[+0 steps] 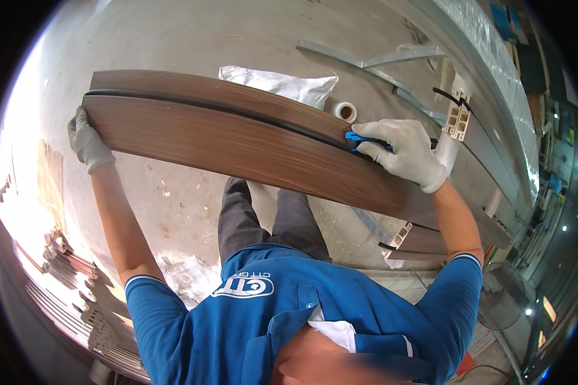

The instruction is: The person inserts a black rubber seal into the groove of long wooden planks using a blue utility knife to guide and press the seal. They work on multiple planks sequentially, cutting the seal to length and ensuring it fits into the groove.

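Plank: a long wood-grain plank [250,144] is held up off the concrete floor [173,38], slanting from upper left to lower right, so that its dark groove faces up within reach.
Left hand: the gloved left hand [87,142] is clenched round the plank's left end, thumb side over the near edge; it seems to steady the piece against the push of the tool.
Right hand: the gloved right hand [406,153] is closed on a blue-handled tool [359,138], pressing its tip into the black groove [237,110] near the plank's right half. What kind of tool it is I cannot tell; most of it is hidden under the fingers.
Groove: it runs the length of the plank, between a narrow upper strip and the wide lower face.
Beyond the far edge: a white plastic bag [282,83] and a roll of tape [345,111] lie on the floor, apart from the plank.
Right end: more hollow-cored profiles [459,115] lie just beside the right hand.
Floor, far side: grey metal strips [366,61] lie crossed.
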`<control>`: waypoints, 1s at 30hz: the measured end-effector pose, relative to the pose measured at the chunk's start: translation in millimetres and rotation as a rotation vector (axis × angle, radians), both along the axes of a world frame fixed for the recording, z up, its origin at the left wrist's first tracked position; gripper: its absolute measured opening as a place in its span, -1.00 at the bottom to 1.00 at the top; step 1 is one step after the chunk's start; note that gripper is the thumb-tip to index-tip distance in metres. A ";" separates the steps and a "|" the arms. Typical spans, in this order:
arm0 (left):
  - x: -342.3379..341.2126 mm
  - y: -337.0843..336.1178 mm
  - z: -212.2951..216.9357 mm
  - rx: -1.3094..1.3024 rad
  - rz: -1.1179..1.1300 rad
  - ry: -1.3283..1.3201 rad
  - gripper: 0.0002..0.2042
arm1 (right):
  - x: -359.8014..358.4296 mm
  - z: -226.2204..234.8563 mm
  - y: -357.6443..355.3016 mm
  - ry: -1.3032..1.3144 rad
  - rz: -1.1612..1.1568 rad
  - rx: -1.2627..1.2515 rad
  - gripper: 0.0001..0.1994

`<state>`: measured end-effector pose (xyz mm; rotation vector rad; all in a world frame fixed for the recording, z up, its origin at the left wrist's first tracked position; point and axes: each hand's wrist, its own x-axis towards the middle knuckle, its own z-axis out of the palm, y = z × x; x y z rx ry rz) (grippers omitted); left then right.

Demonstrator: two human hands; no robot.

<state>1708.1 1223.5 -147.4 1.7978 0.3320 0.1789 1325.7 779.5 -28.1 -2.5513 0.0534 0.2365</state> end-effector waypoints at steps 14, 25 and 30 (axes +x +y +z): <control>-21.3 -23.4 11.1 0.188 0.051 -0.011 -0.72 | 104.2 2.6 58.6 0.040 0.072 -0.005 -0.77; -33.1 -37.0 27.6 0.254 0.050 -0.001 -0.73 | 173.9 -3.1 104.2 -0.049 0.134 0.000 -0.79; -34.4 -37.1 31.8 0.239 0.050 0.033 -0.76 | 203.1 -2.1 125.2 -0.134 0.166 0.011 -0.76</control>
